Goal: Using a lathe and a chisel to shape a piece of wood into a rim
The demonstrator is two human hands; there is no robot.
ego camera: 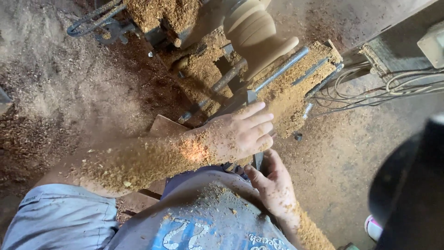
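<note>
— Sawdust everywhere: it coats the lathe (286, 88), the floor and the person's left forearm. Where is the wooden piece?

— The pale turned wood piece (254, 28) sits on the lathe, at the top of the view, above both hands.

— And the left hand (240, 134)?

— It lies just below the wood piece, fingers pressed together and stretched flat over the metal tool (253, 99), whose tip points up toward the wood.

— The right hand (273, 183)?

— Lower, near the person's shirt, it is curled around the tool's near end; the grip looks closed, though the handle is mostly hidden.

— Anything beside the lathe?

— Grey cables (370, 88) trail to its right.
</note>
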